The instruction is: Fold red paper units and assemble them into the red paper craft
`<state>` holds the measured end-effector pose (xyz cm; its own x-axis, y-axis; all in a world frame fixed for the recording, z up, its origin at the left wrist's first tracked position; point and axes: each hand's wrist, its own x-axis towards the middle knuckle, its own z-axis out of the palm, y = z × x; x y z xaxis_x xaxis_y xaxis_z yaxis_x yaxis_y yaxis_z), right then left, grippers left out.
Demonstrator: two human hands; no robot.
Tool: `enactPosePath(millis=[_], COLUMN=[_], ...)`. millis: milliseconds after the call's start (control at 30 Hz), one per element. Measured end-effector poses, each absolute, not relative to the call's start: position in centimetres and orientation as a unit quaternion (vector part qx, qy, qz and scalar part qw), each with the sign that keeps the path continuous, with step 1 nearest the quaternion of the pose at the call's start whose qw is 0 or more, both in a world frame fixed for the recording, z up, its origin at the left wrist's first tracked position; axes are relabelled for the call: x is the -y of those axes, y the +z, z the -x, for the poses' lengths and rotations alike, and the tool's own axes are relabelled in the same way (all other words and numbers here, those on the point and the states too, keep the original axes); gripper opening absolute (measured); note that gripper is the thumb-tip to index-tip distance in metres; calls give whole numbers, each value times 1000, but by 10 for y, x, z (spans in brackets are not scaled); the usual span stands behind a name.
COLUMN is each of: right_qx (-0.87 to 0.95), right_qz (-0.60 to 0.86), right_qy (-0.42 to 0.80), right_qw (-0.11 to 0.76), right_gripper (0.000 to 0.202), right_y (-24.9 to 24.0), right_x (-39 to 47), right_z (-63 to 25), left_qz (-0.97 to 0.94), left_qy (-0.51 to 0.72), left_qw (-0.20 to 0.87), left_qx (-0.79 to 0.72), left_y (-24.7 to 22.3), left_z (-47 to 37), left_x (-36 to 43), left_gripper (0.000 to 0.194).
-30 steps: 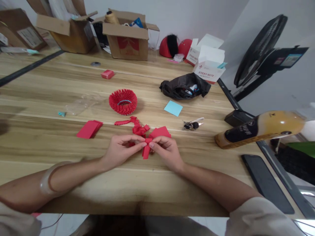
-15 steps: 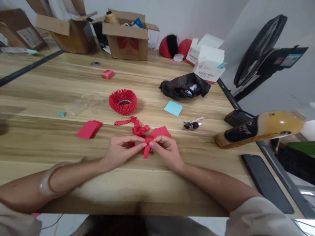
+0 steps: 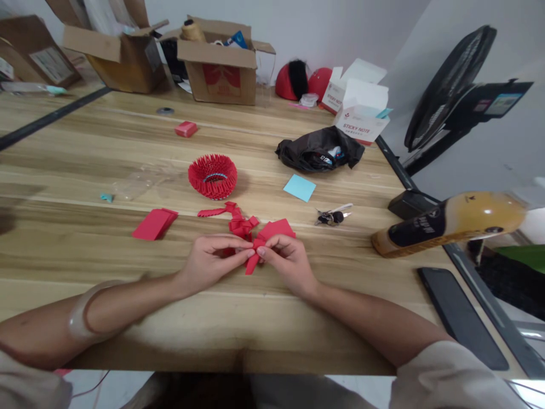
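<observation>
Your left hand and right hand are working close together above the wooden table, both pinching a folded red paper strip between thumb and fingertips. The strip's free end is pointing down toward you. Just beyond your fingers, folded red pieces are lying beside loose red sheets. A red paper bowl is standing farther back, and a red paper stack is resting to your left.
</observation>
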<state>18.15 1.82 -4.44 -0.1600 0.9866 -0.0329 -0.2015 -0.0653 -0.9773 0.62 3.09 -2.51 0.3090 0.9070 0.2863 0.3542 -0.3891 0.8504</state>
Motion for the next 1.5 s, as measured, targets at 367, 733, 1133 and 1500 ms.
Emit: enactPosePath(millis=[367,733,1133,1500], right_qx=[480,492,464,483], right_qz=[412,429,422,420], right_qy=[597,561,580,575], right_qw=[493,510,519,509], right_gripper=[29,26,22,22], right_y=[-45,-42,-45,-42], right_x=[-18,-18,-19,-20], right_z=[-182,-184,-183,-184], left_qz=[-728,-728,-723,-729], left_qy=[405,389,399,404], left_qw=[355,368,350,328], left_qx=[-424,-428,-442,-445], left_y=[-27,-23,-29,-28], left_z=[-6,-8,-7,-7], left_x=[-30,-30,-31,-32], left_gripper=[9,8,11,14])
